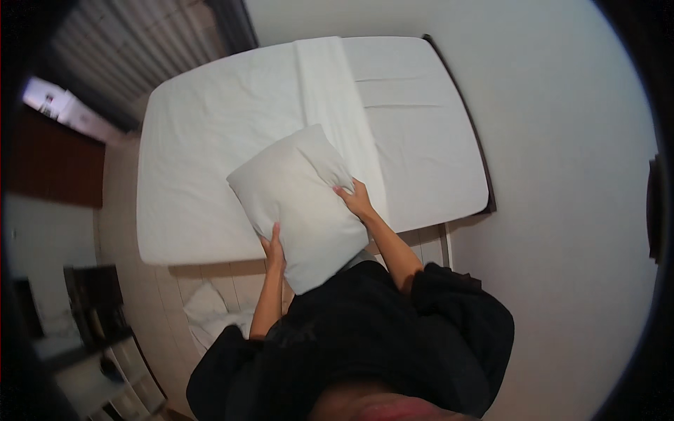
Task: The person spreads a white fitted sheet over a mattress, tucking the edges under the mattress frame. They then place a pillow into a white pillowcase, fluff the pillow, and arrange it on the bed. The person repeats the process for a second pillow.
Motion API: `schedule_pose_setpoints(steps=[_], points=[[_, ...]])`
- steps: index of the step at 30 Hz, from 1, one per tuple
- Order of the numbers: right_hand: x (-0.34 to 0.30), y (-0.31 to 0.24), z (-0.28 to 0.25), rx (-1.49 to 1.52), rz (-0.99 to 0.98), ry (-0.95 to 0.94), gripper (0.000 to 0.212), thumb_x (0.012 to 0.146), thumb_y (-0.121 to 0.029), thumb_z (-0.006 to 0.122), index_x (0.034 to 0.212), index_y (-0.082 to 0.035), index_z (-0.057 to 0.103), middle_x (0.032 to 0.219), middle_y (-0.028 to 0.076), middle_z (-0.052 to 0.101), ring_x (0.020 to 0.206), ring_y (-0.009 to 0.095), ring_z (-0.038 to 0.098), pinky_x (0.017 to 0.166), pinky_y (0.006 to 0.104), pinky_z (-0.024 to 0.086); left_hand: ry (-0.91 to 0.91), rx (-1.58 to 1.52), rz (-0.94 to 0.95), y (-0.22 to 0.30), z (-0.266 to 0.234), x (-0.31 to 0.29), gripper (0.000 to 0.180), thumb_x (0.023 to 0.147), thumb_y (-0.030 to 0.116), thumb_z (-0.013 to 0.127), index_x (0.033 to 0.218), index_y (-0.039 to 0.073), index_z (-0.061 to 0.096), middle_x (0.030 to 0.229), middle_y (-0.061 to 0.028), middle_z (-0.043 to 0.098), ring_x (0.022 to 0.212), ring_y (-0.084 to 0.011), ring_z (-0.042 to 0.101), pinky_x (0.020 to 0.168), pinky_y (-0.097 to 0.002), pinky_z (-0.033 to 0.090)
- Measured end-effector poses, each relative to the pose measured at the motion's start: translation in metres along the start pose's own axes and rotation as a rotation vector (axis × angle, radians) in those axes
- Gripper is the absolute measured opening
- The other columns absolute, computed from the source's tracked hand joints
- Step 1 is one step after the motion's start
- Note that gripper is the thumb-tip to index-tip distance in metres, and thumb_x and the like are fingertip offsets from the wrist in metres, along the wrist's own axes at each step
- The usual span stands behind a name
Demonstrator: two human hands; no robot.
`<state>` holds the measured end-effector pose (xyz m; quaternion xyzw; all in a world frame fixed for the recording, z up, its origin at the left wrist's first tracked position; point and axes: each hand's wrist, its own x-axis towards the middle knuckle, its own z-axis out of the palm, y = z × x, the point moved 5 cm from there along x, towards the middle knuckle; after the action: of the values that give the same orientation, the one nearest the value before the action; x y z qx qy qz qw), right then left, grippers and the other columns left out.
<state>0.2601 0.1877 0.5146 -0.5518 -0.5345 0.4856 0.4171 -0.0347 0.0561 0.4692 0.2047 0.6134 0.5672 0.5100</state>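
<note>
I hold a white pillow in the air in front of my chest, over the near edge of a bed with a white sheet. My left hand grips the pillow's lower left edge. My right hand grips its right edge, fingers pressed into the fabric. The pillow is tilted, one corner pointing up toward the bed's middle. A folded white strip of cloth lies along the bed from its far edge toward the pillow.
A white wall runs along the bed's right side. A crumpled white cloth lies on the tiled floor near my left leg. Dark shelves stand at the lower left. A curtain hangs at the far left.
</note>
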Motion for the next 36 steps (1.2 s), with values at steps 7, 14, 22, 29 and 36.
schedule_pose_setpoints(steps=[7, 14, 22, 29, 36], points=[[-0.024, -0.009, -0.205, 0.042, -0.034, 0.412, 0.041, 0.093, -0.019, 0.079, 0.123, 0.006, 0.067, 0.117, 0.015, 0.075, 0.106, 0.021, 0.069, 0.097, 0.0351, 0.053, -0.366, 0.11, 0.13, -0.034, 0.196, 0.016, 0.084, 0.093, 0.041, 0.075, 0.15, -0.009, 0.04, 0.151, -0.0212, 0.05, 0.137, -0.031, 0.049, 0.119, -0.0393, 0.034], [0.152, -0.089, -0.45, -0.14, -0.263, 0.62, 0.054, 0.091, -0.031, 0.08, 0.127, 0.008, 0.065, 0.118, 0.018, 0.074, 0.109, 0.025, 0.069, 0.099, 0.0366, 0.051, -0.562, 0.063, 0.408, 0.057, 0.542, 0.098, 0.079, 0.094, 0.048, 0.073, 0.145, -0.007, 0.048, 0.142, -0.0209, 0.059, 0.13, -0.0304, 0.057, 0.111, -0.0396, 0.043], [0.35, 0.065, -0.69, -0.546, 0.32, 0.998, 0.113, 0.075, -0.068, 0.082, 0.146, 0.011, 0.046, 0.146, 0.029, 0.053, 0.141, 0.039, 0.048, 0.114, 0.044, 0.043, -0.549, 0.486, -0.118, -0.033, 0.784, 0.248, 0.103, 0.093, 0.059, 0.067, 0.161, -0.003, 0.021, 0.147, -0.0301, 0.052, 0.135, -0.0424, 0.053, 0.103, -0.0471, 0.052], [0.377, 0.24, -0.554, 0.636, 0.795, 0.643, 0.128, 0.069, -0.068, 0.087, 0.162, -0.004, 0.027, 0.167, 0.019, 0.028, 0.15, 0.039, 0.034, 0.111, 0.0699, 0.037, -0.647, 1.431, 0.245, -0.191, 0.612, 0.147, 0.099, 0.089, 0.05, 0.072, 0.16, -0.001, 0.026, 0.167, -0.0278, 0.023, 0.157, -0.0425, 0.017, 0.119, -0.0679, 0.025], [0.494, 0.254, -0.524, 1.084, 0.397, 0.722, 0.085, 0.082, -0.036, 0.088, 0.149, -0.004, 0.045, 0.153, 0.017, 0.048, 0.135, 0.04, 0.052, 0.103, 0.0642, 0.048, -0.808, 1.443, 0.447, -0.207, 0.505, 0.026, 0.089, 0.091, 0.03, 0.066, 0.163, 0.003, 0.023, 0.171, -0.0224, 0.016, 0.159, -0.041, 0.013, 0.125, -0.0619, 0.015]])
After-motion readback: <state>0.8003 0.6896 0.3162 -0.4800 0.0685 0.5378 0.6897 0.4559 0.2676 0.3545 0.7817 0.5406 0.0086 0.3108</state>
